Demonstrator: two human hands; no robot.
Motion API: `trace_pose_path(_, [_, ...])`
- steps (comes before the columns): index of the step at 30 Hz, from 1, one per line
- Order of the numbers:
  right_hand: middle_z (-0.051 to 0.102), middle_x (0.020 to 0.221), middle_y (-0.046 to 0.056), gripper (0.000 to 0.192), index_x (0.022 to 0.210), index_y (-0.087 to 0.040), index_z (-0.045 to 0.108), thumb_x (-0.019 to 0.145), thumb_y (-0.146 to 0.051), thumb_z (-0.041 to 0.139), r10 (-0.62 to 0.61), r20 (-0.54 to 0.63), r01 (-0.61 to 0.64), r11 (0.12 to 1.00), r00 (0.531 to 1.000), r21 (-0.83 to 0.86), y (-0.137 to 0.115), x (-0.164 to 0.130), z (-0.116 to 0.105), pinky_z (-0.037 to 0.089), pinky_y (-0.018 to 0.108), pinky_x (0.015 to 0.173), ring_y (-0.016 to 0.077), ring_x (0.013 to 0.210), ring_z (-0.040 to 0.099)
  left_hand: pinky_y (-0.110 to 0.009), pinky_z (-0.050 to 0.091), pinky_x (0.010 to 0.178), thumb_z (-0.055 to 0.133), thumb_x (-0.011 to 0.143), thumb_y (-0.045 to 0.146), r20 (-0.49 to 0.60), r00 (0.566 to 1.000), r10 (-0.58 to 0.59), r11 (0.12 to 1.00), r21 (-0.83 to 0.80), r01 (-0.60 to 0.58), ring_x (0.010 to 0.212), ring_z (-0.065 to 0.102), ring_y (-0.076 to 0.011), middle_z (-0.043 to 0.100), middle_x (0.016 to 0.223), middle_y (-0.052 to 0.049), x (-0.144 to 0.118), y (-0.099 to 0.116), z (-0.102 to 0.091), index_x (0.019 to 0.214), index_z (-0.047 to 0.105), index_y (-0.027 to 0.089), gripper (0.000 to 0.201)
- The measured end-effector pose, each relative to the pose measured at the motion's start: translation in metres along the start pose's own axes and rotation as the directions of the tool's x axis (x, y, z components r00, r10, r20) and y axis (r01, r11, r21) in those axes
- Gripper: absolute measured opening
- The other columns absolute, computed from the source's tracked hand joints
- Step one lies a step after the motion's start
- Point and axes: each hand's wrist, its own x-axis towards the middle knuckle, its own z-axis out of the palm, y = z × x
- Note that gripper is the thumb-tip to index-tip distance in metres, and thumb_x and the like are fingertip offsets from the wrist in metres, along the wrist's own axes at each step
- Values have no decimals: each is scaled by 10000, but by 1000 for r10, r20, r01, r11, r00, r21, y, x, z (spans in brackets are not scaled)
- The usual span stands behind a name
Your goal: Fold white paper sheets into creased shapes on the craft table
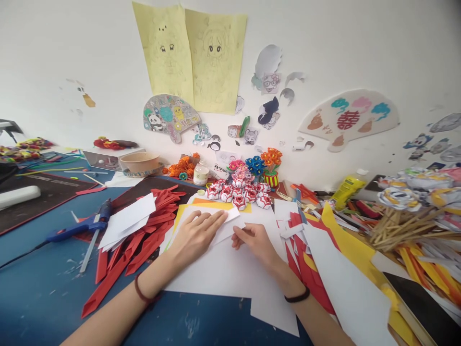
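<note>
My left hand [196, 234] lies flat with its fingers stretched out, pressing on a small folded white paper [232, 216]. Part of that paper is covered by the fingers. Close to its lower right corner, my right hand [256, 240] has thumb and fingertips pinched together on the paper's edge. Beneath both hands are larger white sheets [212, 276] on the blue table. Just beyond the fingers stands a cluster of red-and-white folded paper flowers [237, 193].
Red folded paper strips [142, 250], white paper cards [127, 221] and a blue glue gun [81, 227] lie on the left. At right are white and yellow sheets [342, 269], wooden sticks [391, 229] and a yellow bottle [348, 189]. A bowl [140, 163] stands behind.
</note>
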Motion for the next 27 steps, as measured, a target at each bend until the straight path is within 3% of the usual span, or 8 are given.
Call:
trace_pose_path(8, [685, 636, 64, 361, 707, -123, 684, 715, -483, 715, -8, -62, 13, 998, 998, 70, -9, -2, 2, 540, 309, 619, 177, 589, 650, -391, 353, 910, 370, 993, 269, 111, 993, 44, 999, -16, -42, 1144, 545, -218, 400, 1475, -53, 7, 6, -8, 1415, 389, 268, 423])
trace_pose_path(13, [686, 628, 82, 397, 688, -115, 680, 772, -502, 660, -33, -67, 36, 998, 997, 43, -6, -2, 2, 540, 320, 620, 185, 577, 655, -422, 333, 933, 378, 992, 292, 111, 994, 7, 999, -32, -3, 1130, 550, -222, 417, 1465, -37, 7, 8, -9, 1409, 396, 298, 417])
trace_pose_path(17, [685, 627, 80, 393, 702, -117, 675, 806, -494, 633, -65, -90, 66, 998, 994, 2, -2, -1, -2, 526, 310, 607, 181, 568, 650, -419, 339, 933, 426, 974, 330, 98, 990, -98, 971, -210, 117, 1096, 568, -219, 490, 1413, -26, 9, 12, -12, 1330, 498, 340, 364])
trace_pose_path(19, [677, 605, 70, 388, 680, -123, 667, 811, -486, 630, -59, -71, 58, 998, 996, -26, -2, -1, -5, 509, 294, 591, 168, 544, 635, -394, 357, 932, 440, 967, 335, 92, 970, -225, 896, -373, 243, 1061, 584, -200, 569, 1333, -29, 11, 13, -13, 1293, 537, 330, 341])
trace_pose_path(22, [642, 546, 43, 387, 633, -131, 660, 811, -474, 631, -48, 4, 49, 996, 999, -81, -5, -3, -6, 482, 271, 562, 142, 500, 595, -328, 417, 865, 485, 935, 383, 187, 891, -414, 662, -609, 436, 932, 618, -174, 670, 1158, -35, 13, 13, -11, 1227, 591, 263, 333])
trace_pose_path(25, [623, 530, 27, 387, 612, -141, 654, 802, -478, 632, -48, 98, 56, 995, 994, -80, -5, -4, -5, 473, 264, 549, 137, 493, 577, -263, 428, 682, 526, 886, 442, 381, 808, -449, 426, -704, 568, 755, 605, -162, 714, 894, -25, 15, 13, -9, 1030, 677, 198, 321])
trace_pose_path(27, [628, 545, 27, 382, 611, -147, 650, 801, -478, 630, -49, 129, 59, 995, 990, -76, -4, -3, -4, 475, 265, 555, 139, 505, 580, -246, 396, 613, 551, 856, 456, 454, 768, -452, 328, -716, 616, 680, 575, -153, 690, 757, -19, 16, 13, -6, 880, 689, 168, 320])
